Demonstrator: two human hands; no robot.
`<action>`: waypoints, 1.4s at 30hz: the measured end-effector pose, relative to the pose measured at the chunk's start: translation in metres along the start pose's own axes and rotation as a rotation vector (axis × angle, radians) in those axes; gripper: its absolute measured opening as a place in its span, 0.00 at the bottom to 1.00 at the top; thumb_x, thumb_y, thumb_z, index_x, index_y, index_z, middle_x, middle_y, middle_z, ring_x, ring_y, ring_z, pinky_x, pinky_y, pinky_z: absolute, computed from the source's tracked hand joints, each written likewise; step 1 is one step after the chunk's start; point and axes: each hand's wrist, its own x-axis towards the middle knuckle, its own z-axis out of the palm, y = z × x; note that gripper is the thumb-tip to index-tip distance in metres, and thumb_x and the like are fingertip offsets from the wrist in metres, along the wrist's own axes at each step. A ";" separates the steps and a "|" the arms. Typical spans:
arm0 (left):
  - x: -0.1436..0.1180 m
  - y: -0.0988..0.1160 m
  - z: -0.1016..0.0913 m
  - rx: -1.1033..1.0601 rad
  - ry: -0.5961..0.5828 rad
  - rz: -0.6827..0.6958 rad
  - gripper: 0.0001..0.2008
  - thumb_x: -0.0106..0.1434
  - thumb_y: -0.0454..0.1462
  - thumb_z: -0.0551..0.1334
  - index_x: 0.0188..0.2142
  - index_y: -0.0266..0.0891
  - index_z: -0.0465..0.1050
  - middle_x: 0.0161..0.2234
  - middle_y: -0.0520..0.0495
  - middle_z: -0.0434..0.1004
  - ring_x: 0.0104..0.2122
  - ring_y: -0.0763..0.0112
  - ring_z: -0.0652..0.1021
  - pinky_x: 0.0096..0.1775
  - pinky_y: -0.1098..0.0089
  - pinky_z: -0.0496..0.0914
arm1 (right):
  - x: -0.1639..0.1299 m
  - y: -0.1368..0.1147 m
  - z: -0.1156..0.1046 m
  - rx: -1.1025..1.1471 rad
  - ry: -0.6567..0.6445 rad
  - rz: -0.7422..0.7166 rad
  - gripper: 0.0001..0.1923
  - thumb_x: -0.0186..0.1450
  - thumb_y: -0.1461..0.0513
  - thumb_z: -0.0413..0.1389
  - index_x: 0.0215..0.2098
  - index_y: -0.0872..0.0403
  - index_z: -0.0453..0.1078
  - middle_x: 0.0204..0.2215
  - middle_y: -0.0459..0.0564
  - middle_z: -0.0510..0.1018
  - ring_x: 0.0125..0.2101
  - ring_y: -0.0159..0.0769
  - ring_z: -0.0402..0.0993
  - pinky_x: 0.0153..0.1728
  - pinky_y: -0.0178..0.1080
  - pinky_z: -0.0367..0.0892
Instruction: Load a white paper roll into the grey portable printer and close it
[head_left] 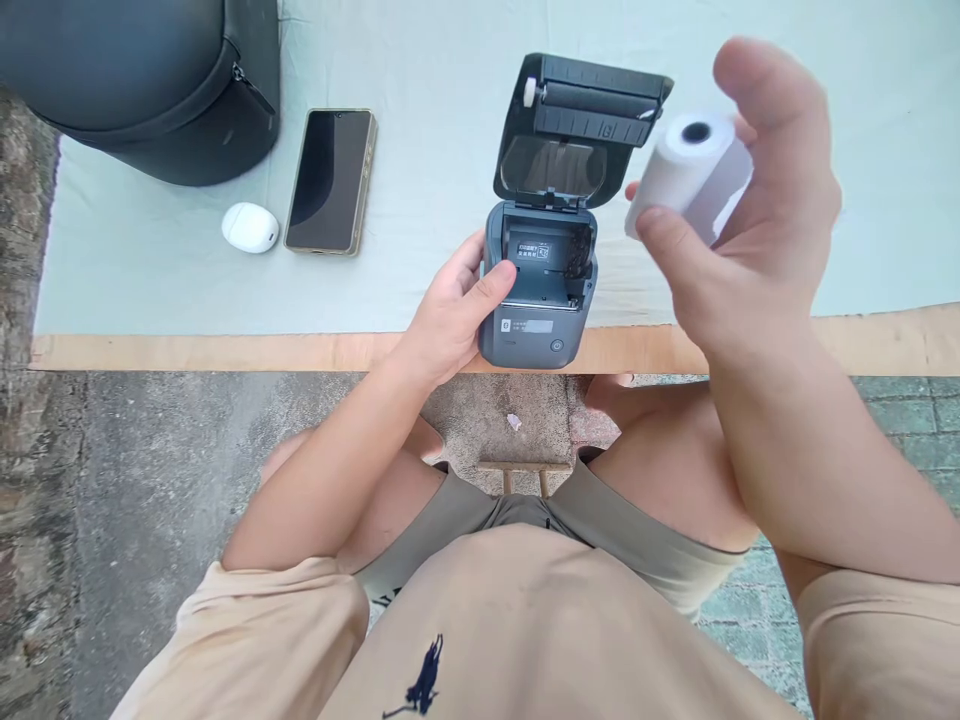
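Note:
A small dark grey label printer [536, 335] is at the table's front edge, its lid [555, 165] swung up and its paper bay showing. My left hand [457, 305] grips the printer's left side, thumb over the bay's rim. To the right of the lid, my right hand [765, 210] holds a white paper roll [679, 165] between thumb and fingers, tilted, with its dark core facing up. A loose paper end curls away from the roll toward my palm. Some right-hand fingers are hidden behind the roll.
A phone [330, 180] lies on the pale cloth [427, 120] left of the printer. Beside it are a white earbud case [250, 228] and a large black bag [187, 110]. The wooden table edge [225, 350] runs above my legs.

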 end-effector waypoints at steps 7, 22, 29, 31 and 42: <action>-0.001 0.000 0.000 -0.021 0.024 0.037 0.27 0.60 0.58 0.76 0.47 0.44 0.75 0.54 0.45 0.86 0.68 0.50 0.78 0.56 0.62 0.83 | -0.010 -0.036 0.040 -0.107 -0.083 -0.403 0.19 0.70 0.67 0.59 0.56 0.41 0.70 0.49 0.45 0.85 0.48 0.41 0.84 0.47 0.46 0.82; -0.002 -0.002 0.004 -0.060 0.056 0.066 0.22 0.67 0.57 0.70 0.41 0.43 0.73 0.45 0.47 0.84 0.71 0.51 0.75 0.62 0.59 0.80 | -0.010 -0.037 0.050 -0.135 -0.080 -0.223 0.10 0.74 0.65 0.54 0.46 0.41 0.73 0.48 0.44 0.85 0.50 0.43 0.83 0.52 0.51 0.79; -0.001 -0.005 0.002 -0.040 0.050 0.075 0.24 0.68 0.58 0.68 0.48 0.42 0.75 0.54 0.45 0.84 0.72 0.52 0.73 0.65 0.58 0.78 | -0.003 -0.036 0.038 -0.330 -0.024 -0.275 0.07 0.74 0.64 0.53 0.45 0.43 0.69 0.46 0.44 0.85 0.49 0.43 0.85 0.47 0.51 0.80; 0.000 -0.005 0.000 -0.025 0.020 0.073 0.27 0.65 0.59 0.70 0.52 0.43 0.75 0.60 0.45 0.82 0.71 0.53 0.74 0.66 0.58 0.78 | 0.000 -0.033 0.033 -0.394 -0.025 -0.230 0.05 0.74 0.62 0.54 0.44 0.44 0.69 0.47 0.46 0.85 0.49 0.45 0.84 0.46 0.52 0.81; 0.000 -0.006 -0.005 0.000 -0.030 0.010 0.27 0.66 0.56 0.72 0.57 0.46 0.74 0.64 0.47 0.81 0.70 0.54 0.76 0.63 0.62 0.79 | 0.000 -0.018 0.029 -0.460 -0.172 -0.194 0.09 0.67 0.65 0.58 0.42 0.44 0.67 0.45 0.44 0.86 0.46 0.45 0.85 0.31 0.45 0.73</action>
